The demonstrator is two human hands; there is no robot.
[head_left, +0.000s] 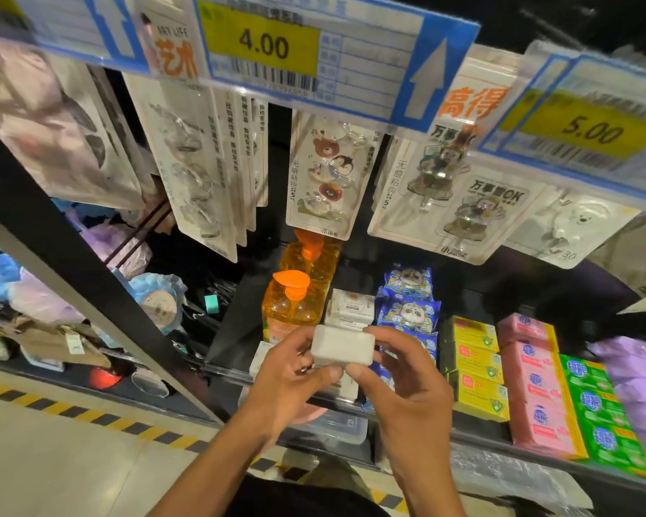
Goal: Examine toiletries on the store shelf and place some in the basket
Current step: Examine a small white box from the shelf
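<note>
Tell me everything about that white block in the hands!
The white block is a small rectangular bar with rounded corners. It is plain and matte, and no print shows on the side facing the camera. It may be soap or a wrapped pack; I cannot tell which. It is held level, long side across, in the air in front of the shelf. The left hand pinches its left end and the right hand its right end, thumbs along the near lower edge.

One white bar [342, 347], two orange bottles [291, 304], three yellow boxes [478, 367], at least two blue panda packs [407, 315], two yellow price tags [262, 46].
</note>
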